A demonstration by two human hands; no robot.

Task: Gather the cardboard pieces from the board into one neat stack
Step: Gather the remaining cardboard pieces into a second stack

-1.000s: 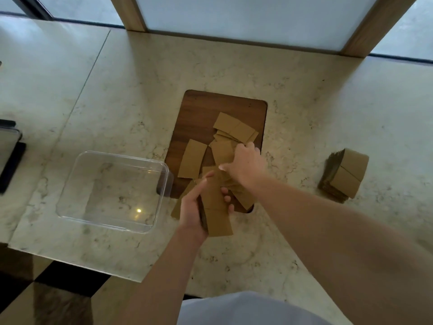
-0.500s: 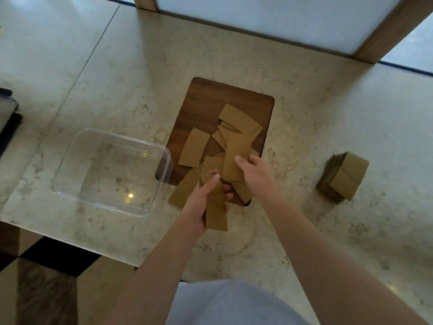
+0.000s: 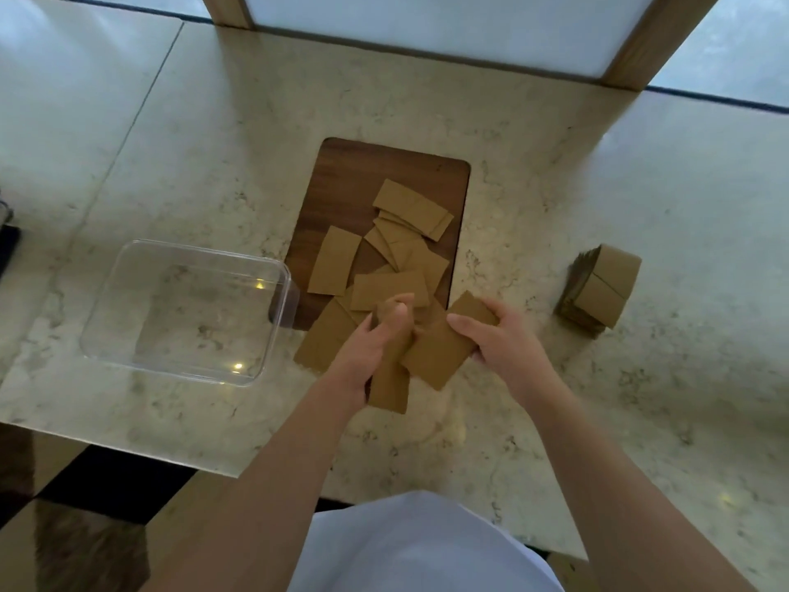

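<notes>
Two hands (image 3: 431, 339), two held cardboard pieces (image 3: 435, 352)

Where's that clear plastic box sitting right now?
In the head view, the clear plastic box sits on the marble counter, left of the wooden board, its right edge against the board's left side.
</notes>
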